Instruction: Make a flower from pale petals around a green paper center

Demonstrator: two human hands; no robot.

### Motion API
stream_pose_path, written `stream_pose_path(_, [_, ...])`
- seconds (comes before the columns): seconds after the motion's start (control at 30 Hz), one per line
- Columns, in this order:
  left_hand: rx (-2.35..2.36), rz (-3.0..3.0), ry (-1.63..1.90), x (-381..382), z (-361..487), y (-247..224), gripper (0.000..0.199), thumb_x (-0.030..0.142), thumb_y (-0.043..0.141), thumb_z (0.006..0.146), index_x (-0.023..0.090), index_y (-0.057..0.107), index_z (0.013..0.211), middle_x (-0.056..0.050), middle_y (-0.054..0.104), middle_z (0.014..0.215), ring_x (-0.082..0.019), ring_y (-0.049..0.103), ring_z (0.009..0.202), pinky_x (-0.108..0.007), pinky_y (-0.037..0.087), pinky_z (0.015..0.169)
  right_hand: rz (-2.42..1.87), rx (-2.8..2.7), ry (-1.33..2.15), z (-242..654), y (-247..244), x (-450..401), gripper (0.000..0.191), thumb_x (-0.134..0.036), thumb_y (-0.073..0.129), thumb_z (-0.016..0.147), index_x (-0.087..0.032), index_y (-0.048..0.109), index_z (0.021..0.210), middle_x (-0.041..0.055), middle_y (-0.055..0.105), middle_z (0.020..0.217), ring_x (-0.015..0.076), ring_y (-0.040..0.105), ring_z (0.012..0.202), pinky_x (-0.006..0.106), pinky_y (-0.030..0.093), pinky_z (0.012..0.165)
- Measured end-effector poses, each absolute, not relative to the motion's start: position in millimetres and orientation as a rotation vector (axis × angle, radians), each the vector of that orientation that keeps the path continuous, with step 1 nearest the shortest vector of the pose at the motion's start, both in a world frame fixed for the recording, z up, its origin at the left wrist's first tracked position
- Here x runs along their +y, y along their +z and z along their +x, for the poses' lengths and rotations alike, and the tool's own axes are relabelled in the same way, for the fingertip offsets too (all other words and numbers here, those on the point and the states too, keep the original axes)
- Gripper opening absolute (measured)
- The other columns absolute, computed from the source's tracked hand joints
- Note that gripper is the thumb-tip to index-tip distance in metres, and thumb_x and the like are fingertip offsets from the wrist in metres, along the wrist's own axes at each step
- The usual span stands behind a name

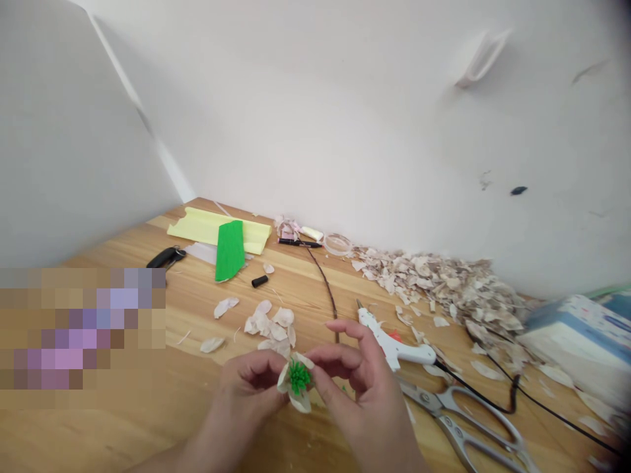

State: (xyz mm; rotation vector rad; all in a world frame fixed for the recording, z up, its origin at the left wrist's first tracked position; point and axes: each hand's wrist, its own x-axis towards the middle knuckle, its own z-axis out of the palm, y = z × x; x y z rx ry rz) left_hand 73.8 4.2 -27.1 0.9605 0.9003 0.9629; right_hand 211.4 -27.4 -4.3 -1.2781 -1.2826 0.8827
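Between my two hands is a small handmade flower (299,380), with pale petals set around a fringed green centre that faces me. My left hand (254,387) pinches its left side between thumb and fingers. From the right, my right hand (355,378) grips a petal edge with thumb and forefinger, other fingers raised. A thin brown stem (323,279) runs behind my right hand; I cannot tell whether it joins the flower. Just beyond the hands lie several loose pale petals (271,325). Right of my right hand rests a white glue gun (394,341).
Silver scissors (456,407) lie at the right beside the glue gun's black cord (473,387). A large heap of dry petals (434,282) lines the wall. Green paper (230,251), yellow paper (197,226), a black marker (298,242) and a tape roll (338,244) sit farther back. The lower left is pixelated.
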Motion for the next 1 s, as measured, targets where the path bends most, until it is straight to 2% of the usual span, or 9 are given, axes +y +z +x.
stream_pose_path(0.3, [0.871,0.972,0.968,4,74,-31,0.015,0.014,0.079,0.049,0.017,0.065,0.045,0.003,0.063,0.048,-0.010,0.052,0.049,-0.017,0.039,0.051,-1.368,-1.208,1.004,214,0,-31,0.034,-0.028,0.061,0.076,-0.026,0.044,0.105,-0.0005,0.070,0.078,0.0153,0.067,0.073,0.025,0.053,0.068])
stream_pose_path(0.47, [0.956,1.017,0.893,8,71,-38,0.005,0.019,0.077,0.057,0.020,0.073,0.059,0.002,0.069,0.057,-0.012,0.058,0.057,-0.019,0.043,0.058,-1.445,-1.226,0.857,226,-8,-18,0.028,-0.032,0.058,0.076,-0.024,0.043,0.099,0.0012,0.069,0.080,0.0163,0.064,0.073,0.029,0.050,0.069])
stream_pose_path(0.53, [0.972,0.978,0.888,11,69,-39,0.008,0.021,0.078,0.057,0.021,0.074,0.063,0.002,0.070,0.059,-0.013,0.060,0.059,-0.021,0.045,0.062,-1.555,-1.335,0.831,232,-12,-12,0.021,-0.027,0.054,0.078,-0.023,0.044,0.097,0.0011,0.068,0.079,0.0159,0.063,0.070,0.029,0.049,0.066])
stream_pose_path(0.6, [0.973,0.920,0.877,13,68,-37,0.011,0.025,0.080,0.054,0.022,0.074,0.063,0.002,0.071,0.060,-0.014,0.062,0.061,-0.022,0.047,0.064,-1.654,-1.479,0.850,235,-17,-7,0.012,-0.017,0.052,0.076,-0.022,0.049,0.087,0.0008,0.066,0.074,0.0161,0.061,0.066,0.029,0.046,0.062])
stream_pose_path(0.67, [0.975,0.848,0.848,16,68,-35,0.015,0.030,0.081,0.052,0.021,0.073,0.062,0.001,0.073,0.061,-0.015,0.064,0.061,-0.023,0.049,0.064,-1.696,-1.586,0.865,237,-21,-5,0.012,-0.009,0.052,0.070,-0.021,0.053,0.072,0.0002,0.063,0.066,0.0172,0.058,0.063,0.030,0.043,0.060])
stream_pose_path(0.73, [0.975,0.786,0.802,17,69,-32,0.020,0.033,0.081,0.052,0.021,0.073,0.064,0.000,0.074,0.064,-0.015,0.066,0.060,-0.024,0.050,0.063,-1.707,-1.624,0.838,238,-24,-4,0.015,-0.005,0.052,0.066,-0.020,0.055,0.066,0.0005,0.059,0.063,0.0185,0.055,0.062,0.032,0.040,0.060])
stream_pose_path(0.9, [0.958,0.744,0.733,18,69,-32,0.021,0.033,0.078,0.057,0.020,0.072,0.072,-0.002,0.075,0.071,-0.014,0.065,0.060,-0.024,0.049,0.061,-1.675,-1.568,0.767,239,-21,-5,0.015,-0.011,0.053,0.069,-0.020,0.052,0.082,0.0033,0.057,0.082,0.0185,0.052,0.072,0.034,0.043,0.066])
stream_pose_path(1.0, [0.906,0.775,0.703,18,69,-35,0.018,0.032,0.078,0.058,0.019,0.072,0.070,-0.001,0.073,0.065,-0.013,0.064,0.056,-0.023,0.048,0.058,-1.478,-1.509,0.995,234,-14,-9,0.018,-0.021,0.054,0.075,-0.022,0.048,0.091,0.0023,0.058,0.091,0.0158,0.056,0.079,0.030,0.048,0.070])
